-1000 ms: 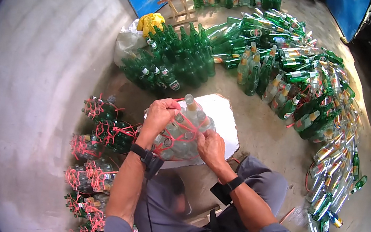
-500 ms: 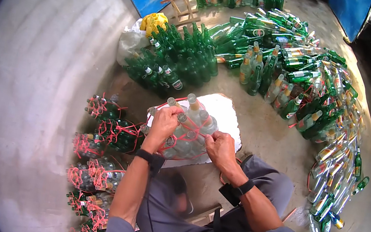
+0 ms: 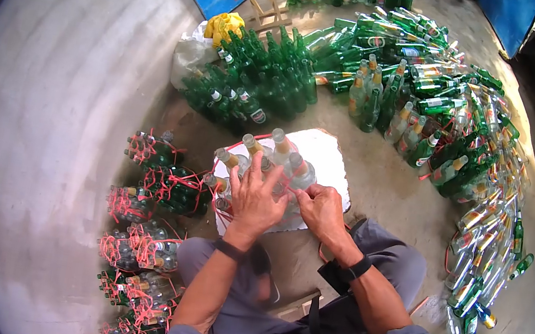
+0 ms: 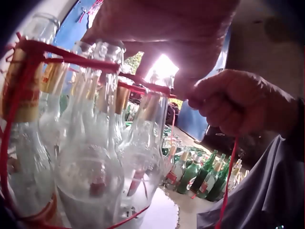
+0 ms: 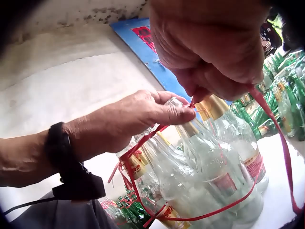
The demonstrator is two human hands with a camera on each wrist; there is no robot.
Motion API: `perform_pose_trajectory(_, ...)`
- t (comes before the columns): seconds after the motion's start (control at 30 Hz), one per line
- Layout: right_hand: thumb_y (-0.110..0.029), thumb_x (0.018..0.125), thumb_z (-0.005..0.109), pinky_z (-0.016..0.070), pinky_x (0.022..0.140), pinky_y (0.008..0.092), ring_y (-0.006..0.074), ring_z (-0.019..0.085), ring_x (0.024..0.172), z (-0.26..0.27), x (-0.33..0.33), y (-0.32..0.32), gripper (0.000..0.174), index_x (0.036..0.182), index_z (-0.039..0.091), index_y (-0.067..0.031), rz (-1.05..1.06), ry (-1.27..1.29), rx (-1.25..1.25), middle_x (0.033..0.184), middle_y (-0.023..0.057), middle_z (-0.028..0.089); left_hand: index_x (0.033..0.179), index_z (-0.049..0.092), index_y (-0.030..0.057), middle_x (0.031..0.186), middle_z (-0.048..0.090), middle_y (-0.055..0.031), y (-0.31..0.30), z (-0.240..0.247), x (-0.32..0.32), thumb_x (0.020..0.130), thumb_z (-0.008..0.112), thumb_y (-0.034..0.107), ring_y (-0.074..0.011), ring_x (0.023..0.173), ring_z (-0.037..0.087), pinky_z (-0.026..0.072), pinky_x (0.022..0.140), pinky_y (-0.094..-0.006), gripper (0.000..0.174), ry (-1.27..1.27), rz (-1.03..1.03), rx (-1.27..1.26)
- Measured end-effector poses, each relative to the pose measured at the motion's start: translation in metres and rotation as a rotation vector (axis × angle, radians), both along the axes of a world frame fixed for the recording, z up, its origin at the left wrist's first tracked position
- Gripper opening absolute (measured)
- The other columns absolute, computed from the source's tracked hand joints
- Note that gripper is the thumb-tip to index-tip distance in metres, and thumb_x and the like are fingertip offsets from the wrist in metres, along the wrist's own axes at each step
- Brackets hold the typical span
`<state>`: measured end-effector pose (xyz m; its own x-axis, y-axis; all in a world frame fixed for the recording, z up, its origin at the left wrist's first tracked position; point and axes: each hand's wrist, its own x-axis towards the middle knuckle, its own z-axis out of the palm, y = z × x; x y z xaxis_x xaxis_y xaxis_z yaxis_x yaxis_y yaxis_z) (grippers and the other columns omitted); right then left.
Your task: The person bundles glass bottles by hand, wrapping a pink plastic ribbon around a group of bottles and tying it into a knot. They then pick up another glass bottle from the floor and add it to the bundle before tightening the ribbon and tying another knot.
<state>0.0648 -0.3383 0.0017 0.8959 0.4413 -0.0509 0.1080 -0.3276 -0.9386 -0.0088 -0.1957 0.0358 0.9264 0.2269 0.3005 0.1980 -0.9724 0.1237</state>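
Clear glass bottles (image 3: 302,171) stand clustered upright on a white board (image 3: 328,159) before the person's knees. A red plastic string (image 5: 284,143) loops round their necks and lower bodies. My left hand (image 3: 256,204) lies spread over the near bottle tops, its thumb against the string beside a bottle neck in the right wrist view. Close by on the right, my right hand (image 3: 323,212) grips the string in curled fingers, and a loose tail hangs below that fist (image 4: 238,102) in the left wrist view.
Bundles of bottles (image 3: 146,246) tied with red string line the left wall. Green bottles (image 3: 261,75) stand ahead, with a yellow cloth (image 3: 225,27) behind them. A long pile of loose bottles (image 3: 427,87) curves round the right. Farther off is a wooden stool (image 3: 264,12).
My left hand has let the string down from its raised pinch and moved right, its fingers spreading over the bottle tops. The right hand keeps its grip nearby.
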Motion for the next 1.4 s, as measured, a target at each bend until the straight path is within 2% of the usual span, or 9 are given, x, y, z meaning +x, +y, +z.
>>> perform_pose_trajectory(0.27, -0.02, 0.09, 0.068, 0.0404, 0.049, 0.0368, 0.012, 0.042, 0.052, 0.001, -0.001, -0.024, 0.029, 0.078, 0.066, 0.0059, 0.014, -0.045, -0.015, 0.054, 0.0148, 0.047, 0.126, 0.065, 0.015, 0.149, 0.042, -0.0192, -0.002, -0.001, 0.001, 0.067, 0.084, 0.029, -0.031, 0.115, 0.061, 0.0241, 0.112, -0.0552, 0.064, -0.016, 0.042, -0.044)
perform_pose_trajectory(0.73, -0.02, 0.091, 0.068, 0.0414, 0.049, 0.041, 0.0273, 0.045, 0.045, 0.008, -0.008, -0.031, 0.03, 0.076, 0.065, 0.0059, 0.084, -0.225, 0.012, 0.059, 0.0255, 0.05, 0.127, 0.064, 0.0154, 0.147, 0.043, -0.016, -0.005, 0.001, 0.001, 0.067, 0.084, 0.029, -0.0312, 0.114, 0.06, 0.0228, 0.114, -0.0556, 0.064, -0.011, 0.059, -0.062)
perform_pose_trajectory(0.87, -0.02, 0.091, 0.069, 0.0419, 0.05, 0.042, 0.0293, 0.045, 0.046, 0.003, -0.004, -0.03, 0.03, 0.076, 0.065, 0.0059, 0.114, -0.153, -0.076, 0.06, 0.0259, 0.051, 0.127, 0.065, 0.0156, 0.147, 0.043, -0.0155, -0.001, -0.004, 0.0, 0.068, 0.084, 0.03, -0.0305, 0.113, 0.061, 0.0215, 0.114, -0.0555, 0.064, -0.022, 0.062, -0.07)
perform_pose_trajectory(0.9, -0.017, 0.092, 0.065, 0.0468, 0.059, 0.0491, 0.0494, 0.06, 0.066, 0.016, -0.003, -0.03, 0.031, 0.074, 0.062, 0.0079, 0.151, -0.07, -0.131, 0.068, 0.0314, 0.057, 0.128, 0.063, 0.0148, 0.144, 0.044, -0.0192, -0.001, -0.001, -0.001, 0.07, 0.081, 0.027, -0.0347, 0.114, 0.06, 0.0211, 0.114, -0.06, 0.061, -0.026, 0.043, -0.101)
perform_pose_trajectory(1.03, -0.017, 0.092, 0.064, 0.0472, 0.06, 0.0501, 0.0496, 0.06, 0.067, -0.002, -0.004, -0.027, 0.031, 0.073, 0.062, 0.0073, 0.183, -0.124, -0.138, 0.068, 0.0315, 0.057, 0.127, 0.062, 0.0135, 0.144, 0.044, -0.0198, 0.001, 0.0, -0.004, 0.072, 0.08, 0.024, -0.0349, 0.12, 0.056, 0.0209, 0.114, -0.06, 0.059, -0.011, 0.042, -0.154)
perform_pose_trajectory(1.2, -0.017, 0.091, 0.064, 0.0479, 0.061, 0.0496, 0.0485, 0.06, 0.067, 0.004, -0.005, -0.028, 0.028, 0.074, 0.063, 0.0063, 0.206, -0.156, -0.143, 0.07, 0.0302, 0.058, 0.123, 0.064, 0.0082, 0.141, 0.051, -0.0153, -0.019, 0.006, -0.024, 0.071, 0.08, 0.022, -0.035, 0.132, 0.044, 0.0248, 0.114, -0.0561, 0.055, -0.262, 0.017, -0.066)
perform_pose_trajectory(1.23, -0.017, 0.091, 0.064, 0.0479, 0.061, 0.0496, 0.0485, 0.06, 0.067, 0.006, -0.005, -0.029, 0.028, 0.074, 0.063, 0.0063, 0.215, -0.16, -0.141, 0.07, 0.0302, 0.058, 0.119, 0.065, 0.0068, 0.135, 0.056, -0.0144, -0.027, 0.006, -0.032, 0.074, 0.076, 0.016, -0.0361, 0.128, 0.048, 0.0328, 0.11, -0.0519, 0.047, -0.298, -0.028, -0.125)
perform_pose_trajectory(1.33, -0.017, 0.092, 0.062, 0.0484, 0.06, 0.046, 0.0431, 0.061, 0.061, 0.001, -0.007, -0.03, 0.028, 0.076, 0.064, 0.0064, 0.224, -0.017, -0.116, 0.068, 0.0287, 0.059, 0.117, 0.066, 0.0039, 0.127, 0.061, -0.0153, -0.043, -0.011, -0.047, 0.079, 0.071, 0.009, -0.0369, 0.12, 0.055, 0.0422, 0.104, -0.0477, 0.039, -0.272, -0.182, -0.342)
perform_pose_trajectory(1.4, -0.018, 0.093, 0.06, 0.0482, 0.059, 0.0419, 0.0305, 0.06, 0.055, -0.01, -0.005, -0.031, 0.028, 0.082, 0.067, 0.0064, 0.269, 0.008, 0.009, 0.065, 0.026, 0.059, 0.117, 0.065, 0.0022, 0.124, 0.062, -0.0155, -0.049, -0.022, -0.041, 0.082, 0.067, 0.006, -0.0359, 0.114, 0.057, 0.0451, 0.099, -0.0453, 0.035, -0.253, -0.219, -0.375)
